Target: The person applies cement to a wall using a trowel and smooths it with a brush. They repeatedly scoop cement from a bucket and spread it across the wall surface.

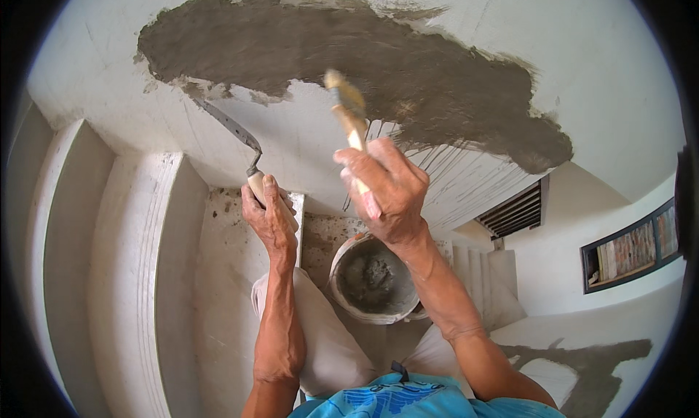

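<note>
My left hand (271, 215) is closed round the wooden handle of a trowel (231, 127), whose narrow metal blade points up and left to the lower edge of a dark patch of wet mortar (291, 43) on the pale wall. In my right hand (389, 188) is a paintbrush (352, 116) with a light handle. Its bristles, somewhat blurred, point up in front of the mortar patch; whether they touch it I cannot tell. Thin dark drips run down the wall below the patch. A bucket (341, 269) holding grey mortar stands below my right hand.
Pale steps (127, 272) rise along the left side, and more steps (473, 276) lie beyond the bucket at right. A dark slatted vent (513, 208) and a framed window (632, 249) are on the right. Another grey mortar patch (593, 378) marks the surface at lower right.
</note>
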Demonstrator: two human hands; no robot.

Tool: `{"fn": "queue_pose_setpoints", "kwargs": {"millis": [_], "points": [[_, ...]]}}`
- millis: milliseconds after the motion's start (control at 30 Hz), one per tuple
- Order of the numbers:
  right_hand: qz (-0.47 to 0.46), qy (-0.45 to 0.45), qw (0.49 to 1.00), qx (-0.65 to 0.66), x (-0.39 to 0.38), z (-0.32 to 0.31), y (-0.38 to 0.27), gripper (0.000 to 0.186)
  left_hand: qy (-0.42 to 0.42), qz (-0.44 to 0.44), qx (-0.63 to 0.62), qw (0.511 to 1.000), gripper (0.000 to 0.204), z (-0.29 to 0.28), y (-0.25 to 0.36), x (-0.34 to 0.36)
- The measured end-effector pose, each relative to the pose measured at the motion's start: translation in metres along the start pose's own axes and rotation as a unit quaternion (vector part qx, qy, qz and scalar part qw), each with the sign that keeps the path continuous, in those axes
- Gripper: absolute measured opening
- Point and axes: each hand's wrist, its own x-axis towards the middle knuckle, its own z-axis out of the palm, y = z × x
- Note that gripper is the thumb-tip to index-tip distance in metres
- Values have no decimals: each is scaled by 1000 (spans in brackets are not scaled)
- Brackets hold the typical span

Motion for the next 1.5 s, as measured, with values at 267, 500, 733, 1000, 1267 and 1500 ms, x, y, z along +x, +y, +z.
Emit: {"fn": "queue_pose_setpoints", "kwargs": {"millis": [267, 500, 733, 1000, 1267, 1500], "points": [[197, 134, 936, 258, 23, -29, 36, 12, 0, -11, -4, 1000, 34, -1, 2, -2], [67, 243, 967, -47, 10, -67, 48, 13, -2, -16, -7, 1000, 35, -3, 8, -2], [44, 67, 996, -33, -3, 13, 5, 17, 3, -7, -4, 1000, 33, 0, 4, -2], [210, 104, 945, 228, -8, -28, 40, 11, -7, -11, 7, 1000, 31, -1, 7, -3], [124, 253, 953, -108, -28, -82, 63, 17, -7, -10, 6, 1000, 32, -2, 5, -3], [128, 32, 989, 69, -45, 6, 7, 18, -7, -4, 2, 1000, 32, 0, 2, -2]]}}
